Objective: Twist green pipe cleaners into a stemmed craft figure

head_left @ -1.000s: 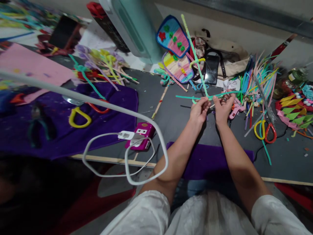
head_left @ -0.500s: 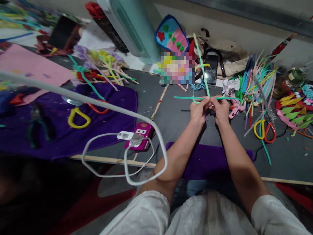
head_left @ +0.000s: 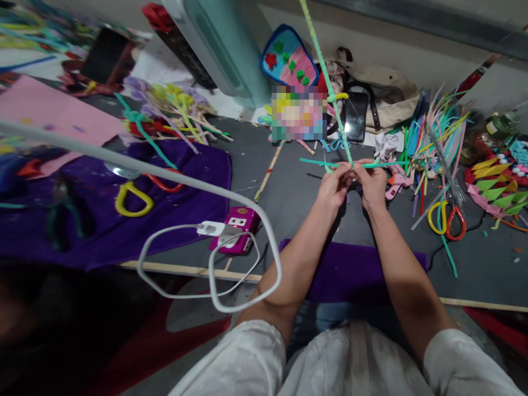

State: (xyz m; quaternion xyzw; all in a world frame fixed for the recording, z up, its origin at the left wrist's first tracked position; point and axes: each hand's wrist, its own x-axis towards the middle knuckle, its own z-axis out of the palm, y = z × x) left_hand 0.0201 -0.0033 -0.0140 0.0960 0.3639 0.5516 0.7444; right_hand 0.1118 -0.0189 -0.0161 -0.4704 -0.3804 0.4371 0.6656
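Note:
My left hand (head_left: 332, 190) and my right hand (head_left: 373, 186) meet over the table, fingertips pinched together. Between them is the lower end of a long light green pipe-cleaner stem (head_left: 325, 70), which rises leaning left past the top edge of the view. A teal pipe cleaner (head_left: 315, 161) crosses at the fingertips and sticks out on both sides. Partway up the stem a short yellow piece (head_left: 341, 96) is attached. How the teal pipe cleaner joins the stem is hidden by my fingers. Just right of my right hand lies a pink glue gun (head_left: 396, 184).
Scissors (head_left: 455, 224) and a bundle of pipe cleaners (head_left: 441, 137) lie at the right. On the left are pliers (head_left: 68, 212) and yellow-handled scissors (head_left: 134, 199) on purple cloth (head_left: 198, 165). A white cable (head_left: 272, 236) loops across the foreground near a magenta power socket (head_left: 247, 220).
The green stem has tilted further left and its top has passed out of view. The teal pipe cleaner has shifted slightly right. Both hands still pinch at nearly the same spot.

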